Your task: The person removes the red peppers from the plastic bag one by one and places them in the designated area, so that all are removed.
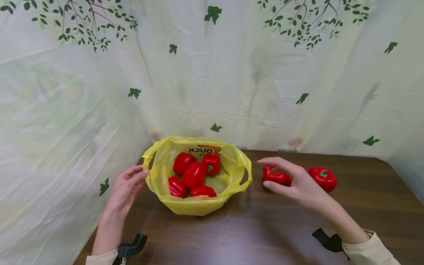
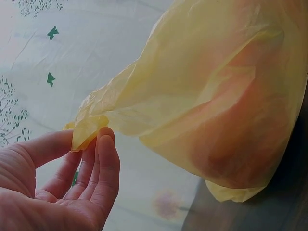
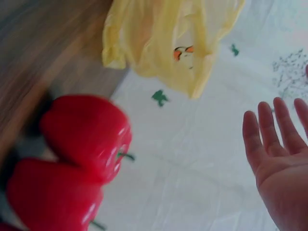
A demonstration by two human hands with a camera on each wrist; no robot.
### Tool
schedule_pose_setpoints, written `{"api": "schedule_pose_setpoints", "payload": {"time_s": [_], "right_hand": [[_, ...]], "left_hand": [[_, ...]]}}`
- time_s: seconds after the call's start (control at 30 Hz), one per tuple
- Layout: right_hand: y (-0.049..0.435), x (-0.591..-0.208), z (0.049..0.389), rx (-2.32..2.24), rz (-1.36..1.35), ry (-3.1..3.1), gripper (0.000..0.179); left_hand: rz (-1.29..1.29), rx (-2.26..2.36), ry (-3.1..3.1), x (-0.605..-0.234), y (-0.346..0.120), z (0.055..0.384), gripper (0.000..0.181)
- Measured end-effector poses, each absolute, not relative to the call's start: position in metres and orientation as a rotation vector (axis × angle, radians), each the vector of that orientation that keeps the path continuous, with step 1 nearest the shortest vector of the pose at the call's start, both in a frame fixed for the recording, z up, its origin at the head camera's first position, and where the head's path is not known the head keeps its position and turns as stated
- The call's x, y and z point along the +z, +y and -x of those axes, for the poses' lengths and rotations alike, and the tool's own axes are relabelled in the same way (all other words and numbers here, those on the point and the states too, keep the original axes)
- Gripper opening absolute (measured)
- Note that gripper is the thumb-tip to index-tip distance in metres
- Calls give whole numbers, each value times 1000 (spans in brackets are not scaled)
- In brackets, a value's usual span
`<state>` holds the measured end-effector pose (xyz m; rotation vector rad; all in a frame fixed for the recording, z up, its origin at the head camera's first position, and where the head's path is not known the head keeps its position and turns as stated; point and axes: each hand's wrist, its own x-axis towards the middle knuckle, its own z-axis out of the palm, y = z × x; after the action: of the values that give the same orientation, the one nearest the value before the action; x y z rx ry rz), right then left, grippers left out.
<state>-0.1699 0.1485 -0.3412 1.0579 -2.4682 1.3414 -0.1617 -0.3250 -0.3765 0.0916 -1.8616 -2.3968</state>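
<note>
A yellow plastic bag (image 1: 198, 206) stands with its mouth wide on the table, several red bell peppers (image 1: 193, 175) inside. My left hand (image 1: 127, 186) pinches the bag's left handle between thumb and fingers; the left wrist view shows the handle (image 2: 89, 132) drawn out sideways from the bag. To the right of the bag, my right hand (image 1: 298, 182) hovers over more red bell peppers (image 1: 322, 179), partly covering them in the head view. Its fingers are apart and hold nothing. In the right wrist view, two of these peppers (image 3: 86, 137) lie side by side below the bag.
The dark wooden table (image 1: 232, 239) has its right edge sloping away past the peppers. A pale curtain (image 1: 245, 81) with green leaf prints hangs behind the table and along its left side. A black wrist camera mount (image 1: 132, 246) sits on each wrist.
</note>
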Motion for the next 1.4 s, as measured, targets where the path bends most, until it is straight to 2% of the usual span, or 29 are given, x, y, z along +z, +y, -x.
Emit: {"api": "schedule_pose_setpoints", "payload": {"time_s": [0.27,0.67,1.07,1.4], "right_hand": [[113,-333,174,1448,-1165,-2357,45],[57,-349,182,1567,-1274,-2272,43],[1,-385,198,1479,-1313,-2436,31],[-17,-411,211,1463,-1257,-2599,27]], "left_hand": [[-99,-2411,-1850,-377,-326,163,7],[-96,-2411,-1851,-378,-327,162,8],[-118,-2401,-1879,-376,-323,163,12],[-143,-2410,-1883,-375,-325,164,12]]}}
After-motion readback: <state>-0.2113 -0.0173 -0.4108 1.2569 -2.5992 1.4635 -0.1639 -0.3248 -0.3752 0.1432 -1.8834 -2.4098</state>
